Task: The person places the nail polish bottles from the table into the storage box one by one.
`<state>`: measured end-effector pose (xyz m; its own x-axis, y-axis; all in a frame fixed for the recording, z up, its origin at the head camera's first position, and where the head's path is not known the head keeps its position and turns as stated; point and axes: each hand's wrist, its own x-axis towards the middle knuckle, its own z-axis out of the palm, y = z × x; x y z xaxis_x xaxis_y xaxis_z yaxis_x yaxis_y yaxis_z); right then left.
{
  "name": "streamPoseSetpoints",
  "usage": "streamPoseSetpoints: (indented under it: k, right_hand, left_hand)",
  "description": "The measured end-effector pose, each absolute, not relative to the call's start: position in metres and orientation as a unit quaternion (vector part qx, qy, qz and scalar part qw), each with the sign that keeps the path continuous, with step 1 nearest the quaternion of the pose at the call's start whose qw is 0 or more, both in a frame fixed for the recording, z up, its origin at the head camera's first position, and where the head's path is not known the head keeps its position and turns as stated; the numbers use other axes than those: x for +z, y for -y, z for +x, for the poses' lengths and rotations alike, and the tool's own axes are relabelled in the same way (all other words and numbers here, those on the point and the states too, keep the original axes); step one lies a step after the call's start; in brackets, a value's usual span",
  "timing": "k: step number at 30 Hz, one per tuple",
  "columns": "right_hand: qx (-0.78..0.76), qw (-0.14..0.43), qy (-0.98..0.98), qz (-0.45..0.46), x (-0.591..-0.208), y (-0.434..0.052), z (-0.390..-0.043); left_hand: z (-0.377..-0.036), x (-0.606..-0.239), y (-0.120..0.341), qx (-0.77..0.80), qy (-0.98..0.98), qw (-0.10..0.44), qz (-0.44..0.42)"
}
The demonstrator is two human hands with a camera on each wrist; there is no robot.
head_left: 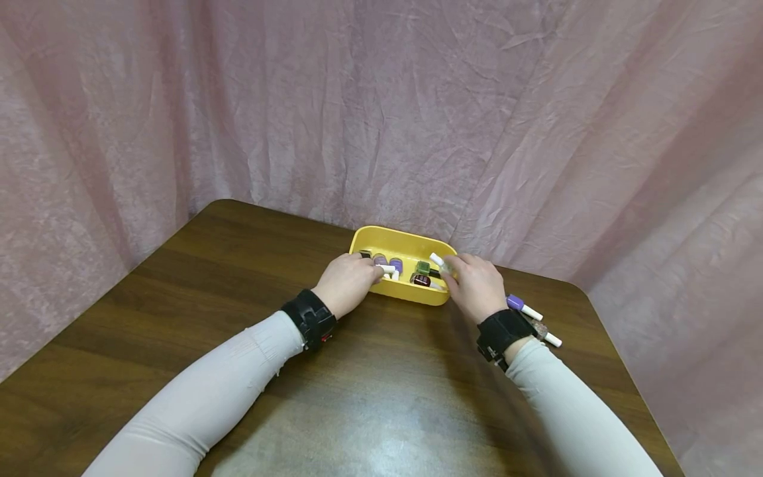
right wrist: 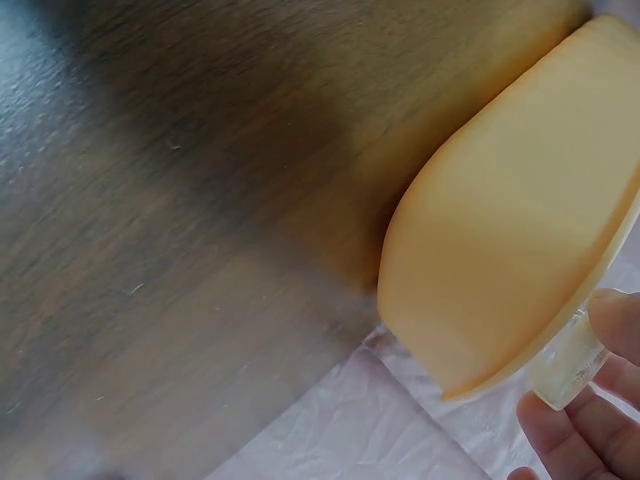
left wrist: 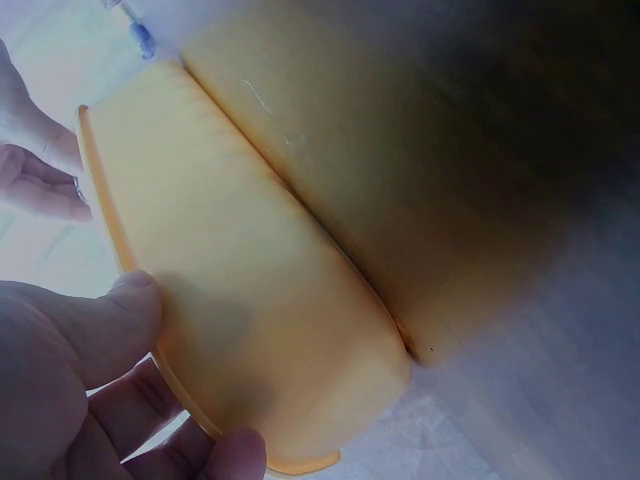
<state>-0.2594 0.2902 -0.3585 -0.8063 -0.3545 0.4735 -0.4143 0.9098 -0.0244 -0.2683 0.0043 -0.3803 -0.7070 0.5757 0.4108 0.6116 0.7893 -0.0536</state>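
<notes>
A yellow tray holds several nail polish bottles, among them a green bottle, a dark red bottle and a purple bottle. My left hand grips the tray's near left corner, thumb and fingertips at the rim in the left wrist view. A white cap shows beside its thumb. Over the tray's right end, my right hand pinches a clear nail polish bottle between thumb and fingers. Its white cap points up and left.
On the brown wooden table, right of the tray, lie a purple nail polish bottle and a glittery bottle, both with white caps. A pink curtain hangs right behind the table's far edge.
</notes>
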Motion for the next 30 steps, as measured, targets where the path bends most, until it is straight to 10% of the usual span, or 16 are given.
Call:
streamPoseSetpoints:
  k: [30]
  right_hand:
    - [0.041,0.181,0.964,0.188,-0.364,-0.279,-0.273]
  left_hand:
    - [-0.267,-0.379,-0.004,-0.032,0.921,0.209,-0.326]
